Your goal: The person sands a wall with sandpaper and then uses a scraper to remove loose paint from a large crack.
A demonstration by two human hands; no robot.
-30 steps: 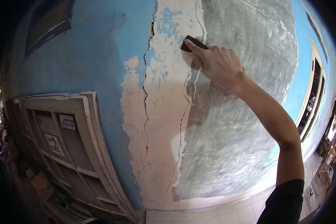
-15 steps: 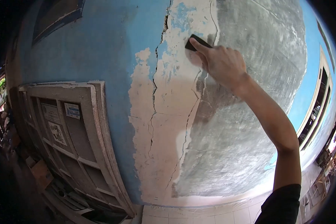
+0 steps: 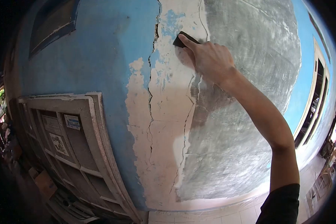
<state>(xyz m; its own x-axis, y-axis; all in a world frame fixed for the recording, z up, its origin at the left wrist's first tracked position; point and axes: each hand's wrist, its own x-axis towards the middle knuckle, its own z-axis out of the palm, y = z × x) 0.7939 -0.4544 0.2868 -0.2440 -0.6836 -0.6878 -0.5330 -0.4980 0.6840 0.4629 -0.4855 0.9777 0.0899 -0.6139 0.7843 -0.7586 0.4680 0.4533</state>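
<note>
My right hand (image 3: 214, 61) grips a dark, flat, rectangular block (image 3: 183, 38), whose exact kind I cannot make out. The index finger lies along it, and it is held at the wall's surface, high on the bare pale strip (image 3: 168, 100). Left of the block, a jagged open crack (image 3: 150, 93) runs down this strip. A thinner crack (image 3: 184, 138) descends lower down, near the edge of the grey plastered area (image 3: 246, 74). My forearm crosses in front of the grey plaster. Nowhere does my left hand appear.
Blue paint (image 3: 100, 56) covers the wall to the left. A framed panel with panes (image 3: 72, 156) leans there, above a cardboard box (image 3: 44, 184). A louvred window (image 3: 313, 97) is at the right. Pale floor tiles (image 3: 227, 218) run along the wall's foot.
The view has shifted, so the wall appears lower and a little further left. Against the wall, my right hand has moved slightly up with the dark block still in its grip.
</note>
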